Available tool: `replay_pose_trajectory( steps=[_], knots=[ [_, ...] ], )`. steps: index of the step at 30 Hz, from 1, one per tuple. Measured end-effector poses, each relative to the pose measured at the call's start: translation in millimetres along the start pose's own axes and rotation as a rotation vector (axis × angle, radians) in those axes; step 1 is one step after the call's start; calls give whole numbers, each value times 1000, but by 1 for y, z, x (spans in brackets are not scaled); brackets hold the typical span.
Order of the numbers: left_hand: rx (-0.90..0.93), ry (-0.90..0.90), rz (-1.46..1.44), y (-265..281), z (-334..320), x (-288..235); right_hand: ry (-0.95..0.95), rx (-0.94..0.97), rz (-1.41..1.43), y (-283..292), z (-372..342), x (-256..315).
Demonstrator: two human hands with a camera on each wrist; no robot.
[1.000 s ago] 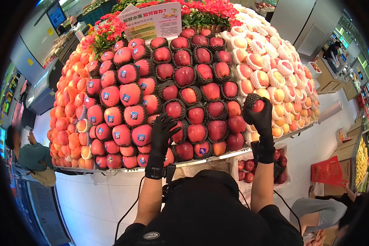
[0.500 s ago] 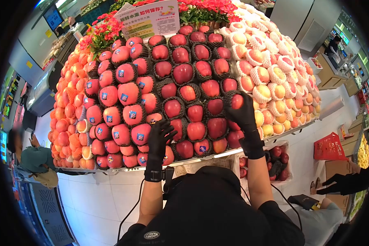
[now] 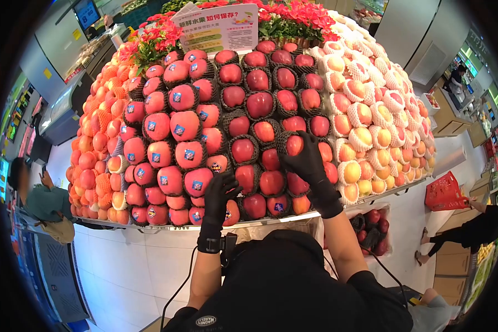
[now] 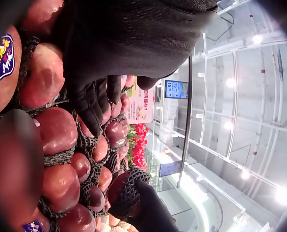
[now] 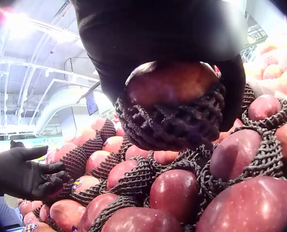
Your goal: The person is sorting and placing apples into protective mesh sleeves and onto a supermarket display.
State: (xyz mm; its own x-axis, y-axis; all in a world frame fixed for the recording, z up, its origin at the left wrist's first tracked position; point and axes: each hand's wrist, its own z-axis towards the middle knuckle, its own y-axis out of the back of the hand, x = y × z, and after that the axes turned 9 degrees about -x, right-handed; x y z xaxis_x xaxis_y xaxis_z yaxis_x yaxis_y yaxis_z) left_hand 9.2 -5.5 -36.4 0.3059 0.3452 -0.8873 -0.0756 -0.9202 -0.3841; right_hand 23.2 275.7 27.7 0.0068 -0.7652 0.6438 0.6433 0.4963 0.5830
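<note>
My right hand [image 3: 310,166], in a black glove, grips a red apple [image 3: 295,145] wrapped in a black foam net. From the right wrist view, that apple [image 5: 170,92] hangs above the rows of netted apples [image 5: 175,193], held between thumb and fingers. My gloved left hand [image 3: 220,193] hovers at the front of the display, its fingers loosely bent and holding nothing. Near it lie red apples with blue stickers [image 3: 197,181]. In the left wrist view the right hand [image 4: 155,212] and its apple [image 4: 121,191] appear beyond the rows.
White-netted fruit [image 3: 361,138] is piled on the right and orange-netted fruit [image 3: 99,144] on the left. A sign [image 3: 218,27] stands among red flowers [image 3: 299,19] at the back. Below the right edge sits a box of apples [image 3: 384,243]. People stand at both sides; one holds a red basket [image 3: 444,192].
My right hand has carried the netted apple leftward from the white-netted fruit to above the dark-netted rows. The left hand stays nearly where it was. The view has shifted slightly.
</note>
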Motion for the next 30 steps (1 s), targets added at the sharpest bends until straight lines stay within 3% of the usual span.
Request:
replay_pose_trajectory(
  steps=[7,10,16,20,24,28,30],
  knots=[
    [37,-81,-51,7,-6,-19,-30,46,50,6,24,31],
    [12,-96,-101,14,-1,-23,81,-34,-20,-15,36,26],
    [100,-223,-93,29,8,-43,150,-13,-4,-26,70,47],
    [81,-142,-177,28,9,-62,139,24,-18,-32,96,60],
    [121,-92,-193,26,20,-59,2,28,55,-41,127,86],
    [188,-47,-272,17,33,-50,184,-56,-99,-53,172,84],
    [204,-67,-296,7,35,-51,134,3,-58,-67,200,67]
  ],
)
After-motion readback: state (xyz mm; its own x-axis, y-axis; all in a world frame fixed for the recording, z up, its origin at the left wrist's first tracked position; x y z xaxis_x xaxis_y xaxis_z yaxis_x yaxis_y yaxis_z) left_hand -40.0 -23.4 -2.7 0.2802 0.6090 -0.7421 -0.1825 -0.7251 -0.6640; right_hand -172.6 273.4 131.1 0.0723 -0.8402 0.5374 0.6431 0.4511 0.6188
